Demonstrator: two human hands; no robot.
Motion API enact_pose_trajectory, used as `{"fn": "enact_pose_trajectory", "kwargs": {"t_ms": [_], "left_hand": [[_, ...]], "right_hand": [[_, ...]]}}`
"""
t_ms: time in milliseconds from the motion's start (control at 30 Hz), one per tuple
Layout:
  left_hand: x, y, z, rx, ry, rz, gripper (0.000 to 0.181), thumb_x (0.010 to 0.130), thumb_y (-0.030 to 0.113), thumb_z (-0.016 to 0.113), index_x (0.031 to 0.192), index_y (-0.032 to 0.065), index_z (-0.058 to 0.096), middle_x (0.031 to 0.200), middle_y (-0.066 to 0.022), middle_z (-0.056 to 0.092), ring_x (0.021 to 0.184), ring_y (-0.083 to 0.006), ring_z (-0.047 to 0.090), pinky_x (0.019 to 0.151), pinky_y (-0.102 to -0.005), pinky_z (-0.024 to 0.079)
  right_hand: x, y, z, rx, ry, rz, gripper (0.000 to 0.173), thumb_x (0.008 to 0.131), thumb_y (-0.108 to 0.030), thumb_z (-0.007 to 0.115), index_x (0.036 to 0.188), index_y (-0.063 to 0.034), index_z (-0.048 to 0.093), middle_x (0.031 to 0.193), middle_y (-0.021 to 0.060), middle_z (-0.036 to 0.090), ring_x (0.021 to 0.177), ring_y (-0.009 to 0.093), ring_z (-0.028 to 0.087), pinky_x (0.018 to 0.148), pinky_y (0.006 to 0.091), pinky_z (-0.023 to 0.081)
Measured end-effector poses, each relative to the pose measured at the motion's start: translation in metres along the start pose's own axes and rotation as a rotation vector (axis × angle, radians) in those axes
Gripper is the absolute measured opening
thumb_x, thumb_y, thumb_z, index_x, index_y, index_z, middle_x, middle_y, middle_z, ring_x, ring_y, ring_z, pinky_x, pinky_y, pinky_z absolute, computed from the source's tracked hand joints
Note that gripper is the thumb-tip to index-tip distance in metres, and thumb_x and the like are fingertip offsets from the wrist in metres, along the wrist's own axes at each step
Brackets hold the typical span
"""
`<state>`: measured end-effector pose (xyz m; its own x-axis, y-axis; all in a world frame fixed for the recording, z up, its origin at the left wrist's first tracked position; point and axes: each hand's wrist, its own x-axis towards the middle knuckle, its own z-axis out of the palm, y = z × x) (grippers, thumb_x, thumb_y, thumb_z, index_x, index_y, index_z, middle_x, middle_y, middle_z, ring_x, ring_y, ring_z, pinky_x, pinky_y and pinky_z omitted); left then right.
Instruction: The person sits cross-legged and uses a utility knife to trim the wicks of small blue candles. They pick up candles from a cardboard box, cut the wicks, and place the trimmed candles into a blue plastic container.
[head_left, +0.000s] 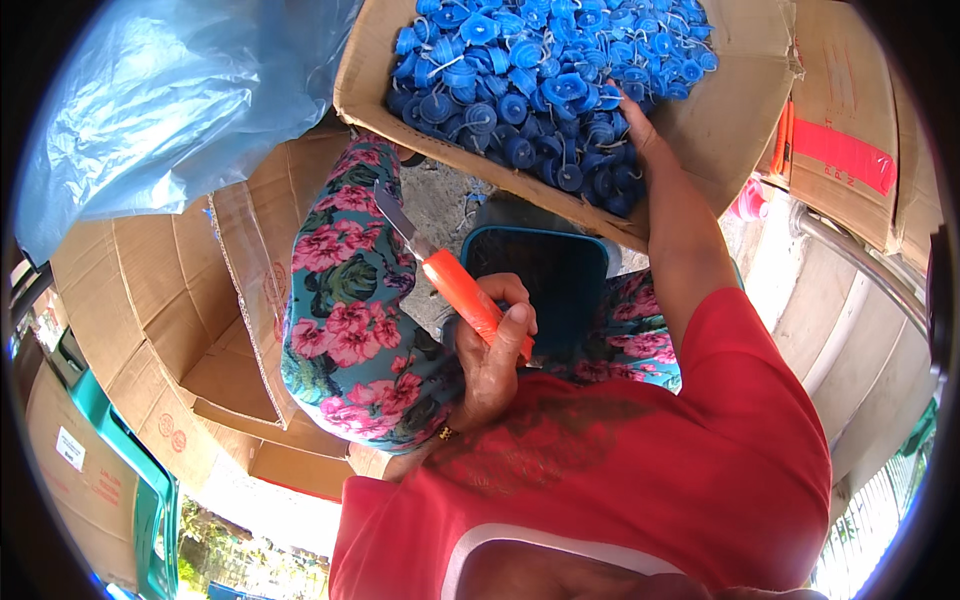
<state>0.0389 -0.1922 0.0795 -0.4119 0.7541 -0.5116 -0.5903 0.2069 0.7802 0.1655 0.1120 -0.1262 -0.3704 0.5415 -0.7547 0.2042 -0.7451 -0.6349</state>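
Observation:
My left hand (491, 349) is closed around the orange handle of a knife (457, 289), its metal blade pointing up and left above my left thigh. My right hand (634, 120) reaches into a cardboard box (480, 169), at the right side of a heap of small blue wax candles (525, 82) with white wicks. Its fingertips touch the candles and are partly hidden, so whether it grips one is unclear. Below the box, between my knees, stands a dark container with a blue rim (536, 232); its inside is in shadow.
A large open cardboard box (180, 300) stands on my left, below a blue plastic bag (172, 112). Taped cardboard boxes (844, 142) are at the upper right, near a metal rail (862, 251). A green plastic frame (154, 480) borders the lower left. Blue scraps (474, 199) lie on the floor.

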Motion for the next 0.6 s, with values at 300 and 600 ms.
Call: {"fn": "enact_pose_trajectory", "kwargs": {"t_ms": [300,600], "left_hand": [[-0.001,0.003,0.001,-0.067,-0.014,0.056,0.02,0.087,0.02,0.052,0.097,0.0039,0.049,0.095,-0.0087,0.047,0.066,-0.0131,0.049,0.096,-0.0408,0.034],[0.002,-0.005,0.007,-0.002,0.02,0.115,0.019,0.087,0.02,0.052,0.095,0.0037,0.048,0.095,-0.0098,0.047,0.063,-0.0144,0.047,0.099,-0.0443,0.035]], "right_hand": [[-0.007,-0.02,0.024,-0.032,0.01,-0.103,0.071,0.081,-0.058,0.057,0.128,-0.005,0.05,0.123,0.0098,0.055,0.109,0.018,0.054,0.098,0.0334,0.04],[-0.015,-0.044,0.146,-0.272,0.173,-0.752,0.062,0.086,-0.06,0.044,0.115,-0.0068,0.056,0.106,0.0197,0.063,0.101,0.031,0.06,0.085,0.0424,0.047]]}}
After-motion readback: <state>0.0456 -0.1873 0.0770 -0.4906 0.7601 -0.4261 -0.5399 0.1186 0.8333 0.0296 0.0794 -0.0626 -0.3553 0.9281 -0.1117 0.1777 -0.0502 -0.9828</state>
